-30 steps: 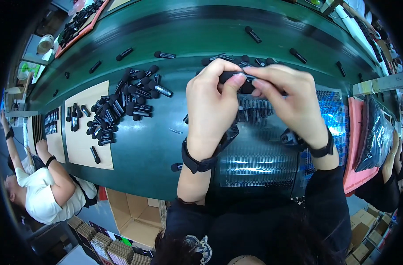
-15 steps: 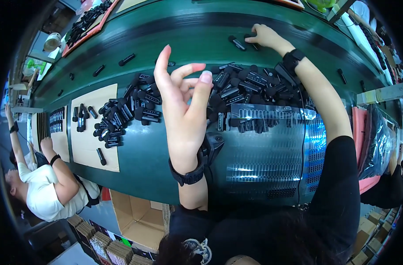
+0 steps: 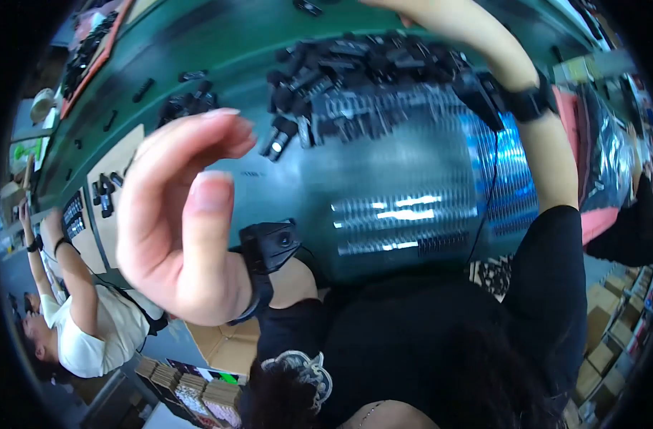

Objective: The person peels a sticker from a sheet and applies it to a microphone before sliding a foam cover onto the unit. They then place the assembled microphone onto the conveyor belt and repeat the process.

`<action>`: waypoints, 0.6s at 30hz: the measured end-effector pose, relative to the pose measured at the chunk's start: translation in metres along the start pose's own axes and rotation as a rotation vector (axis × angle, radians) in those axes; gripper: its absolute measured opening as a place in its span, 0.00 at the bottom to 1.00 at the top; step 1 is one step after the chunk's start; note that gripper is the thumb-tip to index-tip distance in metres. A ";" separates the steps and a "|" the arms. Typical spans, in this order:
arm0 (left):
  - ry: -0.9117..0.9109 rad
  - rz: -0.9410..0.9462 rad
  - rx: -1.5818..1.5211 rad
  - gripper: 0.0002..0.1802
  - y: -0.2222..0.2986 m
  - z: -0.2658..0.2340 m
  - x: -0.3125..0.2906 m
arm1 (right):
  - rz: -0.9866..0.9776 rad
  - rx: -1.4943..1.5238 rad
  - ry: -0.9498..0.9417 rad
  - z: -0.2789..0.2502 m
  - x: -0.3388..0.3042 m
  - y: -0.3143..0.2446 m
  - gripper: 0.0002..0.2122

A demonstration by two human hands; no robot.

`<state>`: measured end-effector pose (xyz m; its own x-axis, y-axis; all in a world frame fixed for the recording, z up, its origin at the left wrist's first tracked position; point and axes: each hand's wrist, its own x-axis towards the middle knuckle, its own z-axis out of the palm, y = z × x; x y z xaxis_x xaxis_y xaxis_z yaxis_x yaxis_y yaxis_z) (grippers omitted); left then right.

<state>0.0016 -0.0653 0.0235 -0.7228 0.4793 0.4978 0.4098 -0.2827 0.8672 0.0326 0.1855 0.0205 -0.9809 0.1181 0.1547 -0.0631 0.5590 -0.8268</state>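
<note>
My left hand [image 3: 190, 222] is raised close to the view, its fingers curled and its thumb apart from them, with nothing visible between. A black device [image 3: 270, 244] is strapped to that wrist. My right hand [image 3: 405, 10] reaches to the far side and is cut off by the top edge, so its fingertips and anything in them are hidden. Beneath that arm lies a heap of small black microphones [image 3: 369, 61] with round foam tops. A smaller group of microphones [image 3: 190, 100] lies beyond my left hand. One microphone [image 3: 308, 8] sits apart at the far edge.
Clear slotted plastic trays [image 3: 405, 214] cover the green table right of centre, beside blue-tinted ones [image 3: 508, 175]. A cardboard sheet [image 3: 119, 154] holds several microphones at the left. A co-worker in white [image 3: 101, 325] works there. Pink foam and plastic-wrapped stock [image 3: 612, 164] stand at right.
My left hand has swung left and nearer the view, its fingers more curled. The whole view has shifted, and my right hand now sits at the top edge, mostly out of sight.
</note>
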 end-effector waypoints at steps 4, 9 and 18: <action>-0.557 0.060 0.353 0.11 0.015 0.018 0.018 | -0.115 -0.228 -0.146 0.022 -0.071 0.013 0.08; -0.879 -0.105 0.400 0.09 -0.028 0.071 -0.020 | 0.088 -0.031 -0.177 0.069 -0.134 0.077 0.09; -1.100 -0.092 0.446 0.07 -0.063 0.119 -0.132 | 0.467 0.437 -0.132 0.070 -0.150 0.092 0.09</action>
<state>0.1376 -0.0118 -0.0954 0.0168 0.9997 -0.0160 0.6959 -0.0002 0.7181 0.1615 0.1621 -0.1166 -0.9359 0.1502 -0.3187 0.3333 0.0845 -0.9390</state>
